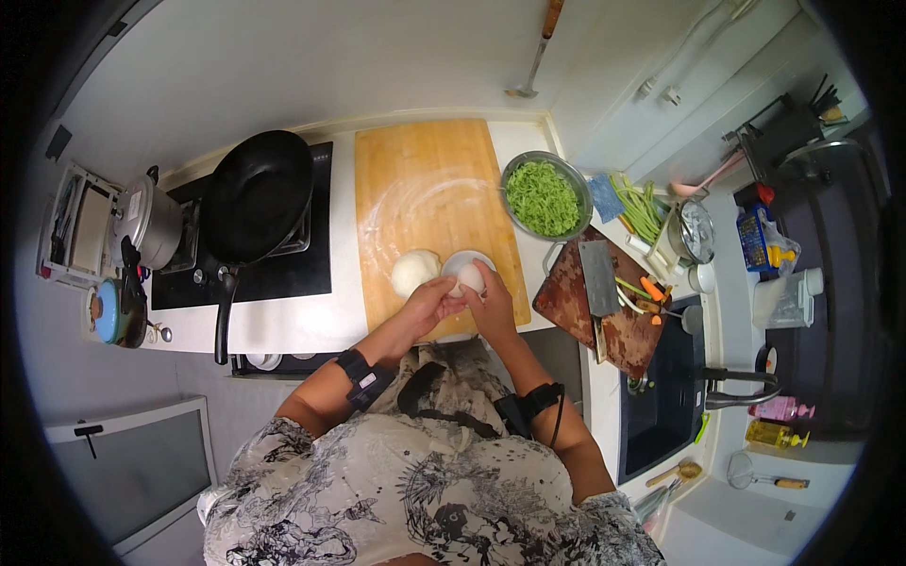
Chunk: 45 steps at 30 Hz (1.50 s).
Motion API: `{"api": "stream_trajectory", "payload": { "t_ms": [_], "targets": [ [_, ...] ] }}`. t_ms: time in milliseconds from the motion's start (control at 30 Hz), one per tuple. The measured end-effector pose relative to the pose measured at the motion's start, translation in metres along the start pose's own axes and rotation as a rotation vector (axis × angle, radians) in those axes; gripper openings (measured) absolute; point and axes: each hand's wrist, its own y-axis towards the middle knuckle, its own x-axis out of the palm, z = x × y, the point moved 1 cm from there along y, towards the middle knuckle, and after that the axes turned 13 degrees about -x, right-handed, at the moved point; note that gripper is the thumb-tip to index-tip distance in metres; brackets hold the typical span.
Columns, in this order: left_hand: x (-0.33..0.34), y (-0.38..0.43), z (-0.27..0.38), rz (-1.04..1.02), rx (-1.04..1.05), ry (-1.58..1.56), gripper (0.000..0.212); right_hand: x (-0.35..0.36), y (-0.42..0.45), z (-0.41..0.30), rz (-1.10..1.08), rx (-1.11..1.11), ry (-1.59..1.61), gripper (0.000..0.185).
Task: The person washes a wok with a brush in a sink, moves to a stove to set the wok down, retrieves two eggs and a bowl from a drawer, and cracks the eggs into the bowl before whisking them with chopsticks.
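Observation:
My right hand [490, 301] grips a pale egg [470, 277] above a small white bowl [460, 260]. The fingertips of my left hand [432, 304] touch or nearly touch the egg from the left; whether they bear on it cannot be told. Just left of the bowl sits a round ball of white dough [415, 273]. Bowl and dough rest on a large wooden board [432, 152], which is dusted with flour in a curved smear. To the board's right, a metal colander or pot [586, 205] holds shredded green vegetable [542, 199].
A black wok [258, 198] and a lidded pot [152, 216] stand on the hob at left. On the right, a cleaver [599, 279] lies across a worn chopping board [566, 290] that overhangs the sink [662, 424]. Green stalks [640, 212] and carrot pieces [651, 289] lie nearby.

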Motion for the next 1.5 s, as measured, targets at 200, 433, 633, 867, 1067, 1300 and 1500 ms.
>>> {"api": "stream_trajectory", "payload": {
  "t_ms": [200, 433, 633, 867, 1067, 1300, 1500],
  "targets": [
    [0.004, 0.003, 0.000, 0.037, -0.013, -0.029, 0.030, -0.011, 0.008, -0.001, 0.144, 0.152, 0.309, 0.044],
    [0.004, 0.003, 0.002, 0.087, -0.019, -0.025, 0.026, 0.007, -0.001, 0.022, 0.141, 0.292, 0.520, 0.044],
    [-0.006, -0.009, 0.018, 0.004, -0.071, -0.008, 0.023, -0.010, 0.006, 0.026, 0.193, 0.762, 1.048, 0.035],
    [0.002, -0.002, 0.029, 0.273, 0.128, 0.388, 0.028, -0.008, 0.009, 0.035, 0.073, 0.819, 1.098, 0.031],
    [0.012, 0.011, 0.037, 0.085, 0.149, 0.608, 0.046, -0.007, 0.014, 0.037, -0.034, 0.870, 1.056, 0.035],
    [0.005, 0.024, 0.036, 0.173, 0.184, 0.661, 0.042, 0.001, 0.012, 0.036, -0.078, 0.664, 0.812, 0.053],
    [0.005, 0.024, 0.035, 0.167, 0.200, 0.703, 0.040, 0.009, 0.005, 0.047, -0.073, 0.608, 0.671, 0.050]
  ]
}}
